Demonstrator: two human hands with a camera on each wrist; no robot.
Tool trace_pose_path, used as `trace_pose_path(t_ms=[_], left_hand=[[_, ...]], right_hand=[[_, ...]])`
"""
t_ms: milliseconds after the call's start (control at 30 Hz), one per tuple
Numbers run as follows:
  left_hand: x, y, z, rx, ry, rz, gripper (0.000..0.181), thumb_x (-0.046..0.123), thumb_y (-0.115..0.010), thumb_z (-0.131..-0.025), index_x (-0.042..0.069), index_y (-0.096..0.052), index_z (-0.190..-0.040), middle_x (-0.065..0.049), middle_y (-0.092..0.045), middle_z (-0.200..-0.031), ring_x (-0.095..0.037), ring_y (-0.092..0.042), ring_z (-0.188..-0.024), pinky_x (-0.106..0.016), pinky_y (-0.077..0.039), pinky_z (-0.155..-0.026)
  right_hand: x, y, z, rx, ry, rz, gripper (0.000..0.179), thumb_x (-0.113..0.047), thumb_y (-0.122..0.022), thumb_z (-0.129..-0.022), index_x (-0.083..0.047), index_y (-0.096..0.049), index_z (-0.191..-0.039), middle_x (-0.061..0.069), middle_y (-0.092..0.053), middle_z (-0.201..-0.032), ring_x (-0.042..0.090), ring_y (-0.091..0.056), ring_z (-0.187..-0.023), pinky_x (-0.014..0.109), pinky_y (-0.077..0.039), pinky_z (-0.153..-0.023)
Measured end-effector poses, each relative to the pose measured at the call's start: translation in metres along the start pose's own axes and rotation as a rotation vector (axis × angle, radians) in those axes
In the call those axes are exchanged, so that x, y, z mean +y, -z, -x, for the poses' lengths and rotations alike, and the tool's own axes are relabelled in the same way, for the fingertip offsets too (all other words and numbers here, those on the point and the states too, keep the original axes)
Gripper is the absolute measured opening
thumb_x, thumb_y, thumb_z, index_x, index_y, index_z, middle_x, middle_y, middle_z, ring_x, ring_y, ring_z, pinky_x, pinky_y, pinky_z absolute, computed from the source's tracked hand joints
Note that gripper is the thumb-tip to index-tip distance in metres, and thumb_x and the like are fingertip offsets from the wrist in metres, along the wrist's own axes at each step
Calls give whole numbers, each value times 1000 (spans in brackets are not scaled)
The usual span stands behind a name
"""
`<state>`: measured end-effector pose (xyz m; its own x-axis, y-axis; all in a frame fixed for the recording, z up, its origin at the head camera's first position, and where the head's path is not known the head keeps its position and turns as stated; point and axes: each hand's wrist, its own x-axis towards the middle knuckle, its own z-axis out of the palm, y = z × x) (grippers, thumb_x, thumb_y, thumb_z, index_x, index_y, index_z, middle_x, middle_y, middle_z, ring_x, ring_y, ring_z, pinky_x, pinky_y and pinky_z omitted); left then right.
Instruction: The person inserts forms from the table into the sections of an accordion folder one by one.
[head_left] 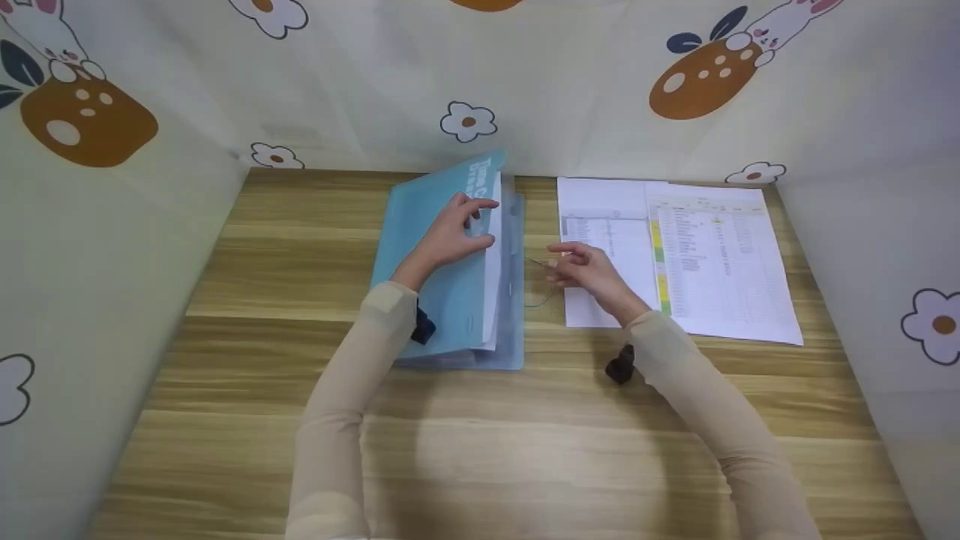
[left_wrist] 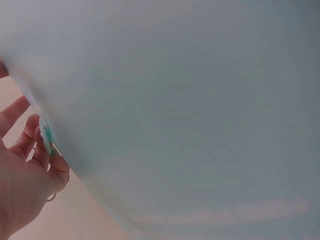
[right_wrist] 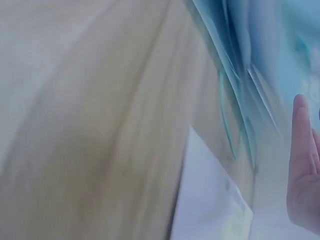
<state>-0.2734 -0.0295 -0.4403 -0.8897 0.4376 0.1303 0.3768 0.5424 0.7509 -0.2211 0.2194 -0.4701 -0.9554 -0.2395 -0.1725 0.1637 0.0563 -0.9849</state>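
Observation:
A light blue plastic folder [head_left: 442, 300] lies mid-table, its cover raised a little at the right side, with white sheets [head_left: 492, 300] inside. My left hand [head_left: 450, 232] is over the cover's right edge, forefinger and thumb apart. In the left wrist view, that hand's fingers [left_wrist: 42, 155] curl at the cover edge around a small teal piece [left_wrist: 46, 137]. A thin teal elastic cord [right_wrist: 226, 115] loops out from the folder's side. Over the cord's end hovers my right hand [head_left: 589, 274], forefinger extended; the right wrist view shows the cord apart from its fingers.
Two printed sheets, a left one [head_left: 600, 300] and a right one [head_left: 731, 285] with coloured cells, lie overlapping to the folder's right, partly under the right hand. Patterned cloth [head_left: 375, 97] walls off the back and sides of the wooden table [head_left: 277, 360].

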Motion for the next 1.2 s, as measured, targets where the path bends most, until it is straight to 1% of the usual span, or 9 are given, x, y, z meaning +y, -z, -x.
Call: trace_pose_path(t_ms=[100, 233, 433, 600, 700, 833, 1033, 1100, 1200], left_hand=[[-1, 0, 0, 4, -10, 2, 48, 22, -62, -76, 15, -51, -123, -4, -40, -96, -18, -39, -82, -29, -37, -67], [-1, -1, 0, 2, 2, 2, 49, 22, -62, -76, 15, -51, -123, -4, -40, -97, -18, -40, -83, -29, -38, -68], [0, -1, 1, -4, 14, -5, 50, 24, -62, -75, 14, -50, -123, -4, -40, -98, -18, -40, -85, -29, -39, -69], [1, -1, 0, -4, 8, -5, 49, 22, -62, -76, 14, -50, -123, -4, -40, -98, -18, -40, -85, -30, -38, -70], [1, -1, 0, -3, 12, -16, 48, 23, -62, -76, 16, -50, -123, -4, -40, -97, -18, -40, -85, -30, -38, -69], [1, -1, 0, -1, 8, -14, 48, 23, -62, -76, 16, -51, -123, -4, -40, -97, -18, -40, -85, -30, -38, -69], [2, 0, 1, 1, -3, -9, 47, 22, -61, -77, 18, -50, -123, -4, -40, -97, -18, -40, -84, -29, -38, -69], [2, 0, 1, 1, -2, -11, 47, 22, -61, -77, 18, -50, -123, -3, -40, -98, -17, -40, -84, -29, -38, -70], [1, -1, 0, -1, -4, -9, 48, 22, -61, -77, 17, -50, -123, -3, -40, -97, -18, -40, -84, -29, -38, -69]], right_hand=[[-6, 19, 2, 56, 12, -8, 36, -3, -52, -87, 9, -44, -120, 16, -60, -93, 26, -61, -80, 37, -46, -74], [-14, 47, 7, 135, 11, -22, 35, -8, -54, -87, 5, -46, -118, 17, -59, -97, 20, -62, -80, 28, -48, -70], [-27, 84, 22, 277, -3, -28, 41, -14, -57, -86, 2, -45, -121, 18, -56, -105, 20, -61, -83, 25, -47, -70], [-33, 115, 35, 352, -28, -34, 43, -15, -57, -86, -1, -43, -123, 16, -54, -108, 20, -59, -89, 25, -45, -75], [-26, 139, 37, 388, -35, -22, 47, -19, -59, -84, -3, -42, -125, 15, -53, -111, 20, -58, -93, 25, -44, -77], [0, 186, 31, 414, -36, 2, 51, -23, -62, -83, -6, -42, -126, 12, -55, -110, 19, -58, -94, 26, -45, -77], [50, 259, 22, 498, -5, -120, 47, -20, -70, -75, -9, -51, -116, 8, -61, -100, 20, -61, -87, 25, -47, -70], [52, 267, 28, 533, -33, -130, 48, -20, -72, -73, -9, -51, -115, 7, -61, -98, 18, -61, -85, 24, -47, -69], [32, 255, 46, 575, -139, 21, 55, -27, -69, -76, -9, -46, -122, 3, -58, -101, 15, -59, -91, 24, -45, -75]])
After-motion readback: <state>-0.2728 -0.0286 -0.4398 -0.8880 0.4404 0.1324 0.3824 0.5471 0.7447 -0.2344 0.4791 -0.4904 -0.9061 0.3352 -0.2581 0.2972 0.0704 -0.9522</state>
